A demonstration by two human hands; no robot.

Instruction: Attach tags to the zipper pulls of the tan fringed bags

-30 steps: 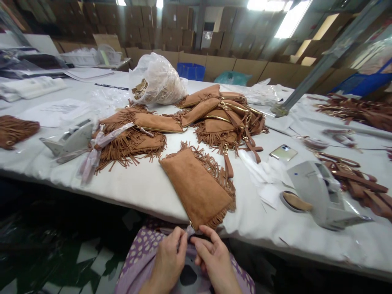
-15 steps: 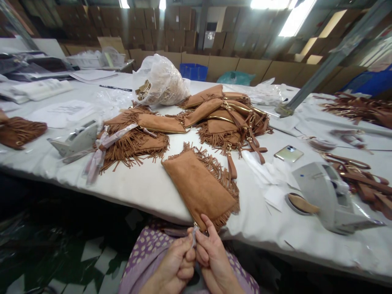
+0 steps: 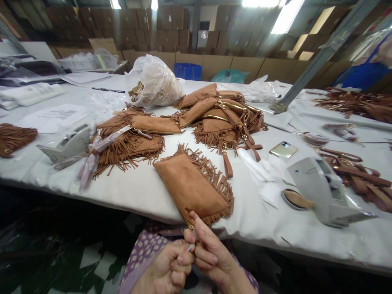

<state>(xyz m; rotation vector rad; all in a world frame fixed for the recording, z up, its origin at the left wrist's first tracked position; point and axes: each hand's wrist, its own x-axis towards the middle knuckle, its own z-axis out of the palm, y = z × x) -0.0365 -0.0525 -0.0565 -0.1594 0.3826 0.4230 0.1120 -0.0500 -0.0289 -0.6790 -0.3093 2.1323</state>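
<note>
A tan suede pouch with fringe (image 3: 192, 185) lies at the table's front edge, its near corner pointing at my hands. My left hand (image 3: 171, 263) is closed in a pinch on a small pale strip (image 3: 190, 248), just below the gold zipper end of that corner. Against it, my right hand (image 3: 214, 255) also pinches at the strip, with one finger stretched up over the pouch's corner. The fingertips partly hide the strip and the zipper pull.
Several fringed pouches (image 3: 211, 118) are heaped behind, beside a clear bag of tan pieces (image 3: 154, 81). Tape dispensers stand at left (image 3: 67, 143) and right (image 3: 326, 192). A phone (image 3: 283, 149), an oval brush (image 3: 297, 199) and brown straps (image 3: 358, 171) lie to the right.
The view has shifted slightly, so table things sit a little further left. My hands stay together at the pouch's corner; the right hand's fingers have curled in more around the strip.
</note>
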